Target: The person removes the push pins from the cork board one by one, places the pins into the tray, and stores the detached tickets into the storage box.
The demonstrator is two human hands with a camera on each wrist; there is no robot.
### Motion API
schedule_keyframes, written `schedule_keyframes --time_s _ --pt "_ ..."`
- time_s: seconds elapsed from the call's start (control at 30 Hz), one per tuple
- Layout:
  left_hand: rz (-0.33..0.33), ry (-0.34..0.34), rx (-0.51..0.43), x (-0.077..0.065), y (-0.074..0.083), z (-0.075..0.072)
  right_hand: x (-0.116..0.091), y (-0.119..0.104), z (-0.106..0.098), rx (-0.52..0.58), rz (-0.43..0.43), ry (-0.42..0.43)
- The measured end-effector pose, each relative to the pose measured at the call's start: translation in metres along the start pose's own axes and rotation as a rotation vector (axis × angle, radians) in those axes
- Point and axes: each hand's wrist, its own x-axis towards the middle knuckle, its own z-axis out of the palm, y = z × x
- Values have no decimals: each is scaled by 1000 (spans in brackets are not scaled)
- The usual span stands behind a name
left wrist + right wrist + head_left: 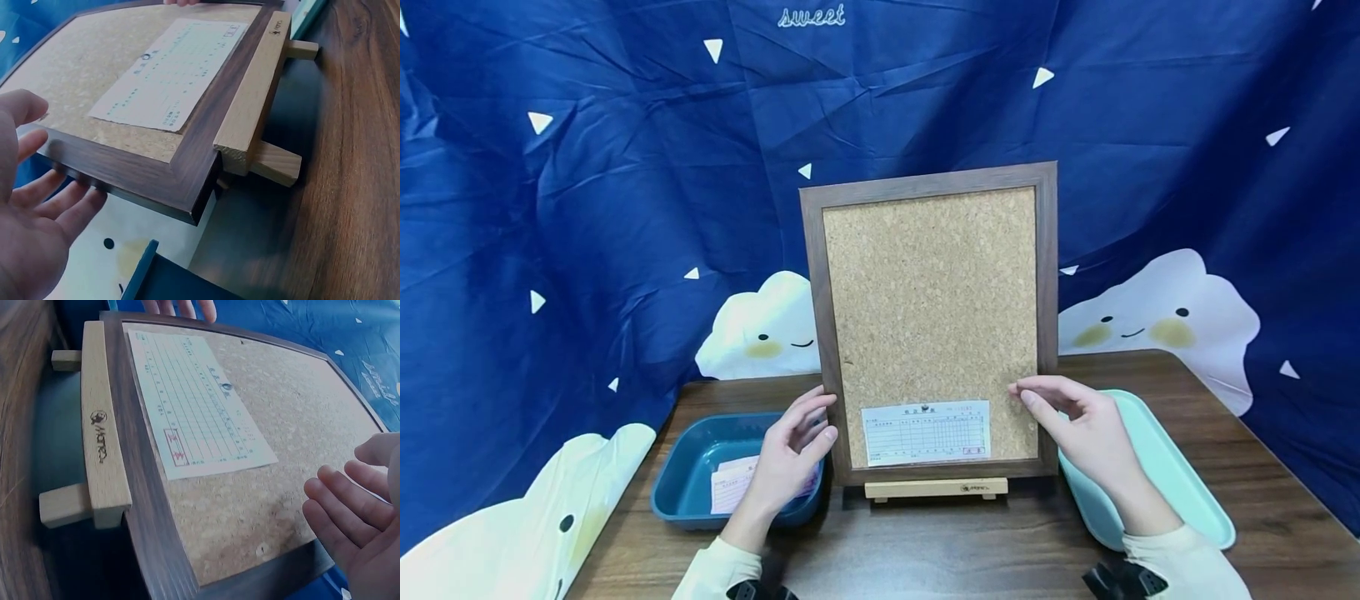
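Observation:
A cork board point(932, 292) in a dark brown wooden frame leans on a small wooden easel point(936, 489), whose front ledge shows below it. Near the board's bottom edge a printed receipt slip point(927, 433) is fixed by a dark pushpin point(925, 408) at its top middle. My left hand point(793, 454) is at the frame's lower left side; in the left wrist view its fingertips point(94, 197) meet the frame's outer edge, loosely bent. On the other side my right hand point(1086, 425) hovers before the frame's right edge, fingers relaxed and holding nothing.
A blue bin point(688, 446) with several paper slips point(730, 483) inside stands left of the board. A pale green tray point(1180, 467) lies to the right, partly behind the right hand. Behind the wooden table point(970, 550) hangs a blue curtain point(625, 208) with cloud prints.

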Motion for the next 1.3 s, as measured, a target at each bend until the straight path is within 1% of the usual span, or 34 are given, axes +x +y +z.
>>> schedule_keyframes --time_s 0.27,0.43,0.53,0.7,0.83,0.97,1.1,1.3 --pt "-22 -28 11 5 -2 5 1 -1 6 27 -6 -23" --pt "-9 -38 20 6 -3 9 1 0 9 26 -5 -44" --pt "-12 -40 24 7 -3 10 1 0 12 26 -7 -53" --pt "-41 -55 50 9 -3 12 1 1 18 36 -6 -85" --pt "-79 -74 65 9 -4 13 1 2 25 60 3 -112" --pt "-102 -95 75 9 -7 14 1 3 31 68 9 -128" --pt "-84 -112 83 11 -8 16 0 5 36 63 11 -129" --pt "-31 -126 94 13 -7 19 0 6 38 52 15 -129"
